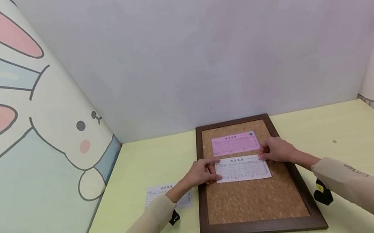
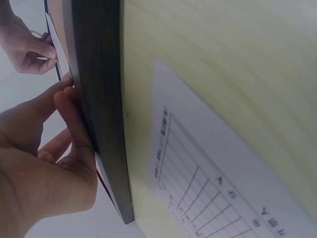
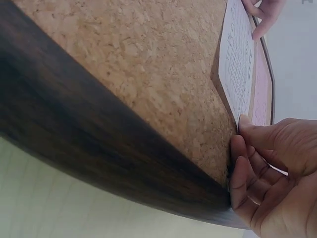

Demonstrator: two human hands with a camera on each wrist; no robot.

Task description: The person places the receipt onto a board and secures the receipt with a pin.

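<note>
A white printed form (image 1: 242, 168) lies across the middle of a cork board (image 1: 253, 200) in a dark wooden frame. At its left edge, my left hand (image 1: 201, 172) holds the slip, index finger by the upper corner and thumb lower down. My right hand (image 1: 277, 150) pinches the upper right corner; in the right wrist view the thumb (image 3: 250, 130) is on the paper's face and the other fingers curl under it. Just above on the cork is a pink form (image 1: 235, 144) with a small green mark in its top right corner.
A second white form (image 2: 198, 163) lies on the pale yellow table (image 1: 328, 138) left of the board, partly behind the left forearm in the head view. A grey wall (image 1: 216, 45) rises behind, and rabbit-painted panels (image 1: 77, 151) stand at the sides.
</note>
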